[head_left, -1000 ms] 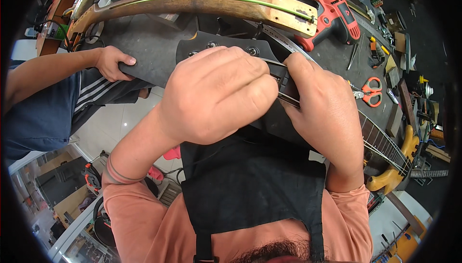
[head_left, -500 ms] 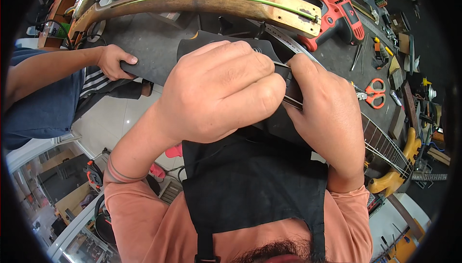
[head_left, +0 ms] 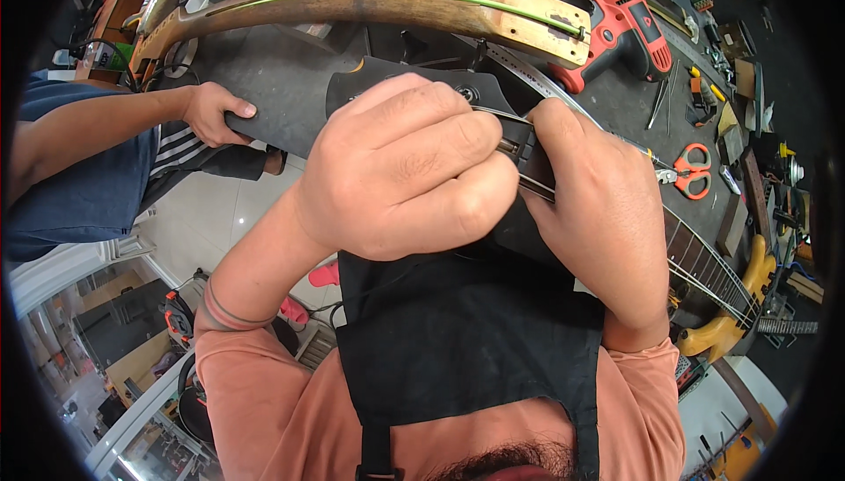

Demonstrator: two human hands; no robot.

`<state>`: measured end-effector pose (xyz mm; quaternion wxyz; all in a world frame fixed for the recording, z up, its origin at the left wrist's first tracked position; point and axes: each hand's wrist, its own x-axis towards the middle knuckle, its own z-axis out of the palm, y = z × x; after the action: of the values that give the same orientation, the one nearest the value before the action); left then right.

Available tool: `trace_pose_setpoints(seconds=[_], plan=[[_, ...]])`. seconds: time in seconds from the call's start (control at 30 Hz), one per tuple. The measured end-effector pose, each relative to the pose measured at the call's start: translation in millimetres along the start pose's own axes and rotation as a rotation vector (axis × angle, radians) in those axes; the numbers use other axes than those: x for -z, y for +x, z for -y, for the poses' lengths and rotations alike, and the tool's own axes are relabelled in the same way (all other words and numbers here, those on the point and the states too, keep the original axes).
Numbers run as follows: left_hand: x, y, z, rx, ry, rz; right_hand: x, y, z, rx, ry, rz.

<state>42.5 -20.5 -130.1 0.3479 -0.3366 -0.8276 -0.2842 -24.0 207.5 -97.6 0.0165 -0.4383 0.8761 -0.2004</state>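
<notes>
My left hand (head_left: 409,173) is closed over the black guitar headstock (head_left: 484,85), beside the strings at the dark nut (head_left: 521,151); whatever its curled fingertips hold is hidden. My right hand (head_left: 598,208) grips the guitar neck just right of the nut, thumb along the strings. The fretted, strung neck (head_left: 695,261) runs toward a yellow wooden guitar body (head_left: 717,336) at the right. Tuners (head_left: 468,94) show behind my left hand. At the left, another person's hand (head_left: 216,116) grips a dark flat piece (head_left: 277,129) near the headstock.
A wooden neck (head_left: 370,10) with a green rod along it lies across the workbench (head_left: 246,58). A red power drill (head_left: 625,36), orange-handled scissors (head_left: 694,168) and several small tools crowd the right. The other person (head_left: 79,173) stands at my left, above a tiled floor (head_left: 211,204).
My left hand has shifted slightly over the headstock, its fingers flexing a little. My right hand keeps its grip. The view has moved slightly.
</notes>
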Motion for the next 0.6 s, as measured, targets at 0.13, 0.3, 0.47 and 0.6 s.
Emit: trace_pose_setpoints(seconds=[0.13, 0.3, 0.47, 0.6], plan=[[8.7, 18.0, -3.4, 0.152, -0.073, 0.096, 1.0, -0.6, 0.5, 0.006, -0.004, -0.005], [6.8, 27.4, 0.1, 0.225, -0.076, 0.088, -0.1, -1.6, -1.4, 0.009, 0.009, 0.001], [10.7, 40.3, -6.1, 0.400, -0.046, 0.136, 1.4, -1.6, 1.5, -0.007, -0.015, 0.005], [16.6, 53.6, -9.9, 0.533, -0.034, 0.231, 1.0, -1.6, 1.9, -0.005, -0.041, 0.004]])
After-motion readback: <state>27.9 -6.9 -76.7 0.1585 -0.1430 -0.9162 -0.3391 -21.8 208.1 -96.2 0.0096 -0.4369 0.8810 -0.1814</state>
